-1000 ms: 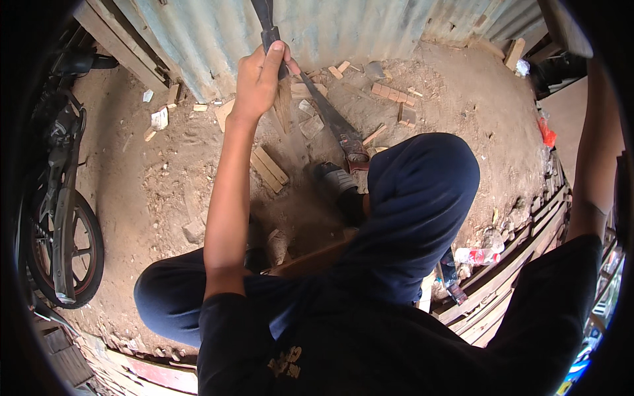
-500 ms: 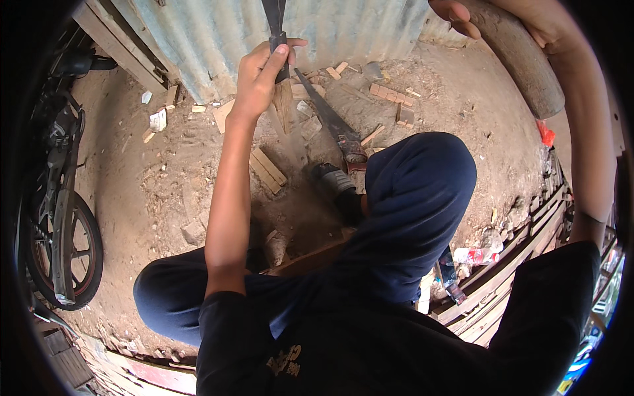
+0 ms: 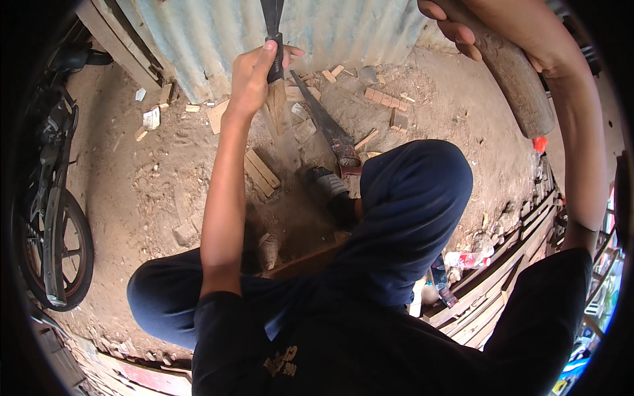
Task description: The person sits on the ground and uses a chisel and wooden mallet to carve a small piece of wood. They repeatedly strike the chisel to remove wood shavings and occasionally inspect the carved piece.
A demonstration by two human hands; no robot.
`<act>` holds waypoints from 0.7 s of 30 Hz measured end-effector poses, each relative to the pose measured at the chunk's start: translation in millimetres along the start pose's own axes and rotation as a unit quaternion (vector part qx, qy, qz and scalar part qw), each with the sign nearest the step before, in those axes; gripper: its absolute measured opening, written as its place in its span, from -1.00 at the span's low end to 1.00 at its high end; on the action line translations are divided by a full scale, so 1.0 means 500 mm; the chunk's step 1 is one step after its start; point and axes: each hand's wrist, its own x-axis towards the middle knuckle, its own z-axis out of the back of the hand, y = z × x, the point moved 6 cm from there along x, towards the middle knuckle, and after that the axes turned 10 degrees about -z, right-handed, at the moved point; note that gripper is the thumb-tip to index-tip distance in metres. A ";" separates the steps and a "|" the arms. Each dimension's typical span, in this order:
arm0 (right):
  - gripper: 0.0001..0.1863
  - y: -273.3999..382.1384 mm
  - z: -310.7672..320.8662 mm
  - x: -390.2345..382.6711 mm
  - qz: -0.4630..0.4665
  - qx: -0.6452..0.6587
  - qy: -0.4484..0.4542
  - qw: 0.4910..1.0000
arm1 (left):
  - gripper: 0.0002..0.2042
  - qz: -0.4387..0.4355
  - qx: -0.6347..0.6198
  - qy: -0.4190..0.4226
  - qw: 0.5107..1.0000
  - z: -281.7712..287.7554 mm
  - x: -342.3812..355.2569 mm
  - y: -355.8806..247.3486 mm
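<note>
My left hand point(image 3: 252, 76) grips the black handle point(image 3: 275, 56) of a dark flat-bladed tool point(image 3: 272, 14), which extends to the top edge above a rough upright piece of wood point(image 3: 277, 112). My right hand point(image 3: 452, 33) is raised at the upper right, closed round a thick, weathered wooden club point(image 3: 515, 89). A hand saw point(image 3: 323, 125) with a reddish-brown handle lies on the dirt beside the wood, near my shoe point(image 3: 323, 185) and my bent knee point(image 3: 422, 178).
A motorcycle point(image 3: 56, 257) stands at the left. A corrugated metal sheet point(image 3: 343, 23) rises ahead. Wood offcuts point(image 3: 386, 99) litter the dirt. Planks point(image 3: 475, 310) lie at the right with a plastic bottle point(image 3: 465, 261) and a red plastic scrap point(image 3: 539, 144).
My right arm has come up and inward, bringing the wooden club into view and toward the middle. My left hand stays on the tool's handle, shifted slightly left.
</note>
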 end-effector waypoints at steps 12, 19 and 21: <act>-0.59 0.009 0.054 -0.004 0.171 0.091 -0.161 0.968 | -0.33 0.028 0.021 0.006 0.999 -0.005 -0.006 0.013; -0.56 0.001 0.001 -0.006 0.051 -0.139 -0.001 0.989 | -0.30 -0.012 0.049 -0.031 0.998 0.009 0.003 0.002; -0.58 -0.008 -0.003 -0.011 -0.010 -0.075 0.023 0.997 | -0.28 0.009 0.033 -0.032 0.999 0.014 -0.002 0.005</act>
